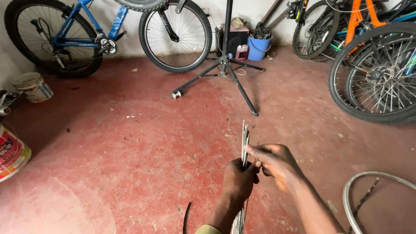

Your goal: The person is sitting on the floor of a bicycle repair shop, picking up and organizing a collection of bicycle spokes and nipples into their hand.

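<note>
1. A bundle of thin metal spokes (245, 138) stood upright low in the middle of the view, above the red floor (130, 151).
2. The left hand (238, 180) was closed around the bundle's middle.
3. The right hand (273, 161) pinched the spokes near the top with its fingertips.
4. A bare wheel rim (368, 175) lay to the right; a black repair stand (225, 65) stood well beyond.

The bundle of spokes (245, 141) stood upright in the left hand (238, 180), with the right hand (275, 161) touching it from the right. A bare rim (346, 195) lay on the floor (143, 151) to the right. Beyond the hands stood a repair stand (225, 65), bicycles behind it, buckets (34, 86) far left.
</note>
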